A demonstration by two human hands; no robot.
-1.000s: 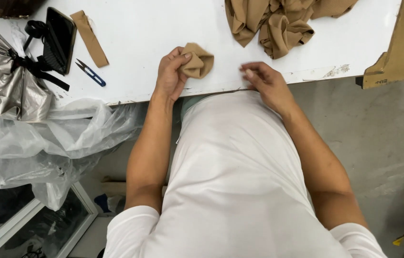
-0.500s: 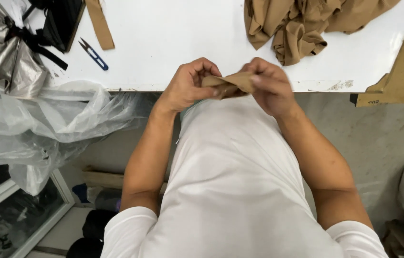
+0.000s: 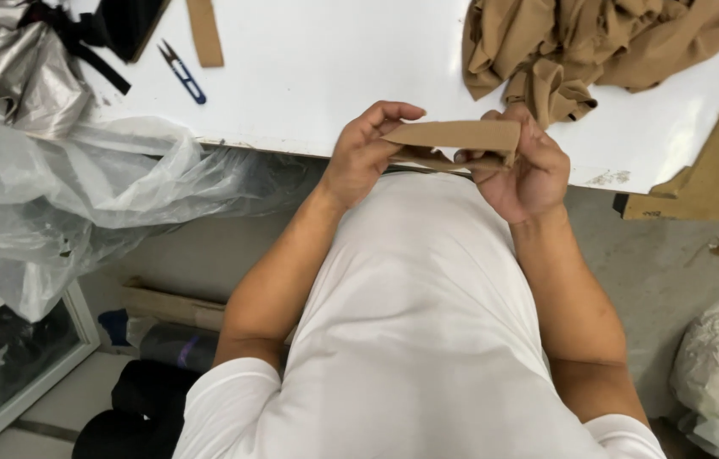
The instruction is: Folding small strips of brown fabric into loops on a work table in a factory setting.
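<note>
Both hands were up at the near edge of the white table (image 3: 308, 76), just in front of the person's chest, w/ a tan fabric strip (image 3: 460, 136) stretched flat between them. Left hand (image 3: 365, 153) pinched the strip's left end, thumb on top, fingers curled under. Right hand (image 3: 519, 166) gripped the right end the same way (fingertips folded over the strip's edge). Strip sat level, lifted off the table.

Beyond the right hand lay a crumpled pile of tan cloth (image 3: 585, 42), well apart from the strip. Far left on the table: blue-handled thread snips (image 3: 181, 72), another tan strip (image 3: 204, 32) beside them, and clear plastic sheeting (image 3: 79, 187) spilling over the table edge.
</note>
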